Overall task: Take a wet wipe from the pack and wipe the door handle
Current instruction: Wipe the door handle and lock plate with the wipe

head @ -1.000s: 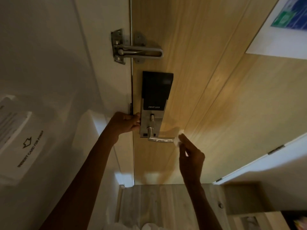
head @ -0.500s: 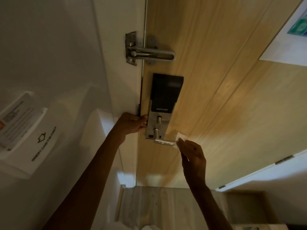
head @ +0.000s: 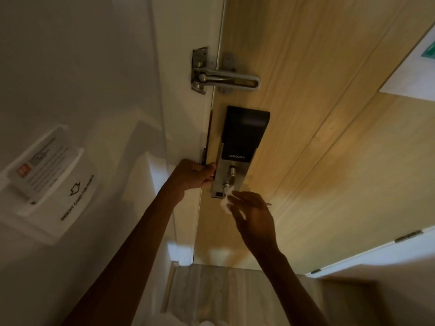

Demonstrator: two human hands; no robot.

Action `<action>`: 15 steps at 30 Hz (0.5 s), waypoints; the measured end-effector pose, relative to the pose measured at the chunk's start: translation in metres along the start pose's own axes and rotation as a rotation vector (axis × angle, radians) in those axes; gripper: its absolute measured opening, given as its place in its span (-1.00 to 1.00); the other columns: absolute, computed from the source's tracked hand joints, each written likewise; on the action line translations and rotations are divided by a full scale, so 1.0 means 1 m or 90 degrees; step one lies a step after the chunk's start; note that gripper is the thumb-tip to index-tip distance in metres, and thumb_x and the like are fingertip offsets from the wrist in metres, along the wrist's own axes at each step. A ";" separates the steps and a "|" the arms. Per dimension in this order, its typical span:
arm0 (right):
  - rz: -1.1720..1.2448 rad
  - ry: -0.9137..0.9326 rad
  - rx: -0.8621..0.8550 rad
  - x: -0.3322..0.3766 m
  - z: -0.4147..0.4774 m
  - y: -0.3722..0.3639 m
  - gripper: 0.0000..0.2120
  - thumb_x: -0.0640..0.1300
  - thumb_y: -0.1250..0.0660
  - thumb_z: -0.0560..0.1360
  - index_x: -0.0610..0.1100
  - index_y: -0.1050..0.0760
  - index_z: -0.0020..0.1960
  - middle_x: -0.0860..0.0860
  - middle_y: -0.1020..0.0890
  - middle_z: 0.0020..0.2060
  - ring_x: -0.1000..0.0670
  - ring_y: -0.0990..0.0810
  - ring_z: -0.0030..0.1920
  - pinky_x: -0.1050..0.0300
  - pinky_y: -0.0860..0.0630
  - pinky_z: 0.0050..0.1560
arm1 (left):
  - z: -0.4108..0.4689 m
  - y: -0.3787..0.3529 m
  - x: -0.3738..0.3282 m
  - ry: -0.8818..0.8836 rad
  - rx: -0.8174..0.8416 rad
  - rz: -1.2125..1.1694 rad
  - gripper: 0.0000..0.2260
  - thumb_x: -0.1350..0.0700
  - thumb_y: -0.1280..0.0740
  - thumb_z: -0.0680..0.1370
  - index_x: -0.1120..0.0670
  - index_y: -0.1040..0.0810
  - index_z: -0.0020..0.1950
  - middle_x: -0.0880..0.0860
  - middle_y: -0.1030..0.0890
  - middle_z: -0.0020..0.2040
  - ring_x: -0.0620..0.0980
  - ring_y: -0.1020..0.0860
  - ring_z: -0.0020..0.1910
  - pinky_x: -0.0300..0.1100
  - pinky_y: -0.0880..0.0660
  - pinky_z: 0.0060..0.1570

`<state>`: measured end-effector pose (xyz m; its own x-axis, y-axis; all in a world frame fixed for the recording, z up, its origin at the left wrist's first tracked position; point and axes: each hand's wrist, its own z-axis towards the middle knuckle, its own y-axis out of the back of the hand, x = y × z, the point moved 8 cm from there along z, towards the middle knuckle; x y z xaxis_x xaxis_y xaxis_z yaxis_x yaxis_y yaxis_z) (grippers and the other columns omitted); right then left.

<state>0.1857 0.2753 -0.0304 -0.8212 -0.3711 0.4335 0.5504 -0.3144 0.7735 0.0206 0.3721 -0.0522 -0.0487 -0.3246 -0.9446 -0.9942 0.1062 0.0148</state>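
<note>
Pinching the wet wipe (head: 225, 203) in the right hand (head: 255, 223), thumb and fingertips curled round a small crumpled wad, and pressing it onto the door handle (head: 226, 184) right at the pivot end. Covering most of the lever with the palm, leaving only the far tip poking out past the knuckles. Gripping the edge of the door (head: 329, 118) just to the left with the left hand (head: 195, 176), fingers appearing to curl round it beside the lock plate.

Weighing the risks now. Bearing down on the lever while rubbing, likely dropping it, freeing the latch and setting the door swinging. Trapping those left fingers between edge and frame on any swing shut. Losing the wad from so light a pinch and sending it to the floor (head: 211, 292) below the wrists. Skipping the far tip and the underside by working only near the pivot. Possibly squeezing moisture toward the small thumb-turn (head: 232, 171) just above the fingertips, and into the lock body.

Reading the lettering next. Spotting SMART LOCK in pale capitals on the smart lock (head: 242, 137), directly above the right hand. Making out INSERT CARD FOR POWER with an outlined arrow on the card holder (head: 77, 203), well off to the left of the left forearm. Seeing a card (head: 40, 165) with a red mark standing in it, print too small to read. Noting a swing guard (head: 226, 78) higher up, unmarked, and a sign (head: 419, 67) far up to the right, unreadable.
</note>
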 end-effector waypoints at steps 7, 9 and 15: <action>-0.002 -0.104 0.042 -0.009 0.016 -0.011 -0.73 0.16 -0.29 0.53 0.01 -0.60 0.07 0.07 -0.71 -0.12 0.07 -0.65 -0.14 0.05 -0.55 0.05 | -0.001 0.000 0.000 -0.005 -0.002 -0.015 -0.70 0.08 -0.39 0.52 0.29 -0.62 0.10 0.18 -0.68 0.01 -0.03 -0.68 -0.07 -0.35 -0.61 -0.18; -0.051 -0.107 0.049 -0.008 0.021 -0.012 -0.75 0.13 -0.31 0.53 0.01 -0.59 0.07 0.06 -0.72 -0.15 0.04 -0.66 -0.19 0.08 -0.45 0.14 | -0.001 0.001 0.001 -0.006 -0.008 -0.009 -0.71 0.07 -0.40 0.51 0.27 -0.63 0.08 0.17 -0.69 0.01 -0.02 -0.68 -0.06 -0.33 -0.61 -0.15; -0.241 0.023 0.142 0.007 0.023 -0.022 -0.85 -0.22 -0.45 0.45 0.03 -0.65 -0.12 0.06 -0.71 -0.25 0.05 -0.64 -0.33 0.06 -0.38 0.04 | 0.001 0.001 0.003 0.003 -0.004 0.008 -0.78 0.03 -0.40 0.51 0.18 -0.65 -0.01 0.11 -0.70 -0.01 -0.06 -0.69 -0.07 -0.30 -0.61 -0.09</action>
<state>0.1644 0.2997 -0.0341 -0.9508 -0.2973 0.0869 0.1622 -0.2391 0.9573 0.0192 0.3719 -0.0554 -0.0610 -0.3275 -0.9429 -0.9942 0.1036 0.0284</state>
